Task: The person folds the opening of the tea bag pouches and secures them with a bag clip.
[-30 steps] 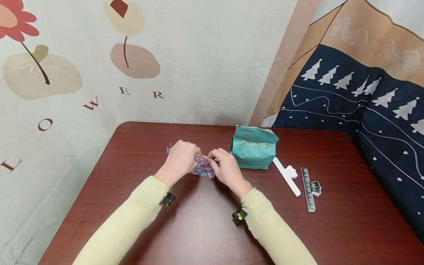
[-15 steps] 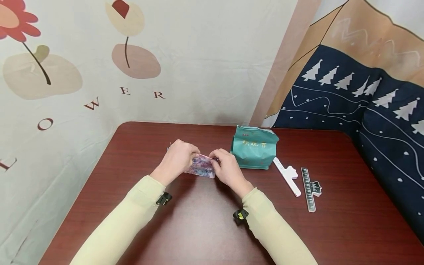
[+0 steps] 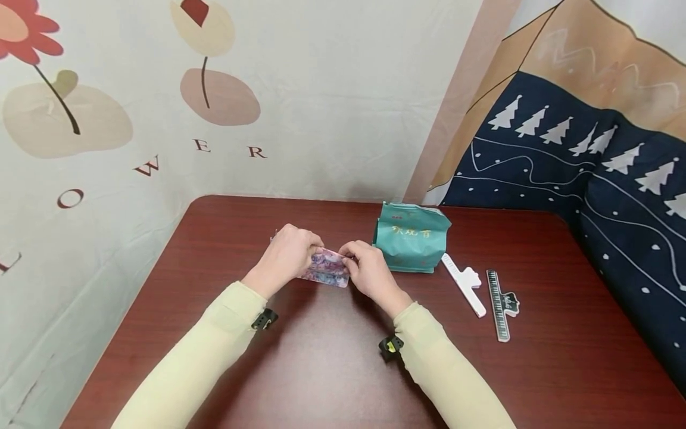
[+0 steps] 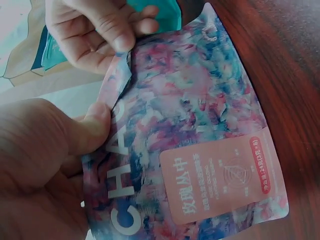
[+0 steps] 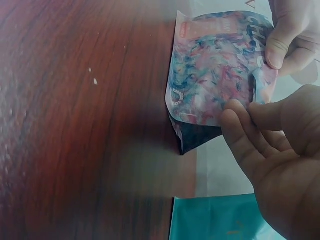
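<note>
A pink, blue and purple paint-patterned tea pouch (image 3: 328,269) stands on the table between the two hands. In the left wrist view, its front shows large white letters and a pink label (image 4: 215,177). My left hand (image 3: 289,253) pinches the pouch's top edge, thumb pressed to the front near the letters. My right hand (image 3: 370,271) pinches the other end of that edge between thumb and fingers. A strip of the top edge (image 4: 119,80) is turned over between the hands. From the right wrist camera, the pouch's dark side gusset (image 5: 197,135) shows below the right fingers.
A green pouch (image 3: 411,241) with gold characters stands just right of the right hand. Further right lie a white clip (image 3: 465,286) and a black ruler-marked clip (image 3: 502,305) on the brown table (image 3: 332,369). Printed cloth (image 3: 332,107) hangs behind the table.
My left hand has slid slightly left along the pouch, so more of its front shows between the hands. The right hand keeps its pinch almost in place.
</note>
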Demonstrator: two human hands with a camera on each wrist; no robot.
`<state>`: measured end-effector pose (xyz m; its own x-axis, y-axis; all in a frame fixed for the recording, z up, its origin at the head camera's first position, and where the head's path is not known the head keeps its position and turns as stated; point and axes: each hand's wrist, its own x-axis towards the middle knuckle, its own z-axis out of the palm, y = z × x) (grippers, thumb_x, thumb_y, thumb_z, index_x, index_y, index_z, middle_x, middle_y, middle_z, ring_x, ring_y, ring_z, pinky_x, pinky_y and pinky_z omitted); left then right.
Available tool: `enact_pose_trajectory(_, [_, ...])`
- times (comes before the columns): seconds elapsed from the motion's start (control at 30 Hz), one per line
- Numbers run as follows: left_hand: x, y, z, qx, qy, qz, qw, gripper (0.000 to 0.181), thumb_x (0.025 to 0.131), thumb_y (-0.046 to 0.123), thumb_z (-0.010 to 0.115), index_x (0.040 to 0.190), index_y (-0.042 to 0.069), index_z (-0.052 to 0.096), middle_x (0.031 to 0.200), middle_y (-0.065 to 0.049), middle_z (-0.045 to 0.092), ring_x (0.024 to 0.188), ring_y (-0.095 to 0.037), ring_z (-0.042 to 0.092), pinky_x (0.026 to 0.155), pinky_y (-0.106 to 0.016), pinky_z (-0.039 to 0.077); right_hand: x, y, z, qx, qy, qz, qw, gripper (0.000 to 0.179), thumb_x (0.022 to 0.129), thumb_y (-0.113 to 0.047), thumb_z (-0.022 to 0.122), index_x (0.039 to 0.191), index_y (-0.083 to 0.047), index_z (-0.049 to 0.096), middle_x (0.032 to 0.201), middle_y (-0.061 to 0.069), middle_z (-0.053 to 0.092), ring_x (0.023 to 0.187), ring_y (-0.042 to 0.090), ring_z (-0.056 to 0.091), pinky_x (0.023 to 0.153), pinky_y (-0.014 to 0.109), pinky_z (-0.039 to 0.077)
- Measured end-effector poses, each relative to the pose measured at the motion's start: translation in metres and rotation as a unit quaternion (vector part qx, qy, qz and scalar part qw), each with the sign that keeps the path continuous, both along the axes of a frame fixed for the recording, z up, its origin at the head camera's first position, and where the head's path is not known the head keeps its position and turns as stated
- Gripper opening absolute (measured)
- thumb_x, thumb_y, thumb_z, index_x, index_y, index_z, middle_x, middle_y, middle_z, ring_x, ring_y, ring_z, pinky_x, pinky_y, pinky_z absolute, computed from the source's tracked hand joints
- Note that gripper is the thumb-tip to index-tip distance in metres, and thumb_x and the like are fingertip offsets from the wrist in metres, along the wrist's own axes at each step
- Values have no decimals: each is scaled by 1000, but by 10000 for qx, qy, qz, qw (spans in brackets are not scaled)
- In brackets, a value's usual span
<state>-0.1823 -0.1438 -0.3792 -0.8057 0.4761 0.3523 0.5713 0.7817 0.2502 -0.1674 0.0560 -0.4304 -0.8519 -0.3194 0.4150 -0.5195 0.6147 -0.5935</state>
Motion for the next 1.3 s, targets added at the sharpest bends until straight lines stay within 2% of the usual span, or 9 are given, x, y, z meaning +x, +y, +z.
enact_pose_trajectory(0.07, [1, -1, 2, -14, -214, 2, 9998, 10, 88, 3, 77, 85, 11, 81, 80, -3, 78, 72, -25, 72, 64, -40, 56, 0, 0, 1, 11, -77, 42, 10000, 10, 94, 3, 70, 97, -7, 70, 94, 9, 70, 84, 22, 69, 75, 37, 58])
enact_pose_trajectory(0.17, [1, -3, 2, -26, -305, 4, 9995, 6, 89, 6, 78, 86, 11, 81, 82, -4, 77, 72, -25, 72, 64, -41, 56, 0, 0, 1, 33, -97, 43, 9999, 11, 94, 4, 69, 97, -6, 70, 94, 9, 70, 83, 22, 69, 75, 36, 59])
enact_pose_trajectory(0.5, [1, -3, 1, 48, -294, 138, 9995, 5, 89, 7, 78, 86, 10, 81, 79, -4, 77, 72, -26, 72, 62, -42, 54, 0, 2, 1, 34, -117, -135, 9998, 8, 93, 0, 72, 96, -7, 72, 93, 7, 71, 83, 22, 68, 74, 38, 58])
enact_pose_trajectory(0.7, [-1, -1, 0, 24, -292, 279, 9992, 8, 88, 6, 79, 83, 12, 81, 78, -4, 77, 71, -27, 71, 58, -41, 51, 3, 4, 3, 195, -270, -240, 9992, 4, 96, -5, 71, 99, -7, 73, 93, 6, 69, 78, 19, 62, 70, 34, 55])
enact_pose_trajectory(0.93, [-1, 1, 0, -10, -294, 349, 9990, 9, 88, 4, 78, 82, 11, 81, 77, -3, 77, 69, -27, 70, 58, -40, 51, 10, 11, 4, 229, -449, -251, 9984, 11, 94, -6, 74, 105, -5, 73, 96, 7, 68, 83, 21, 66, 72, 36, 56])
enact_pose_trajectory(1.3, [-1, 0, -3, 55, -158, 289, 9994, 9, 87, 4, 78, 82, 10, 81, 76, -2, 77, 67, -27, 71, 59, -42, 53, 17, 29, 4, 265, -361, -222, 9988, 12, 94, -5, 73, 106, -5, 73, 98, 7, 68, 82, 21, 62, 73, 38, 55])
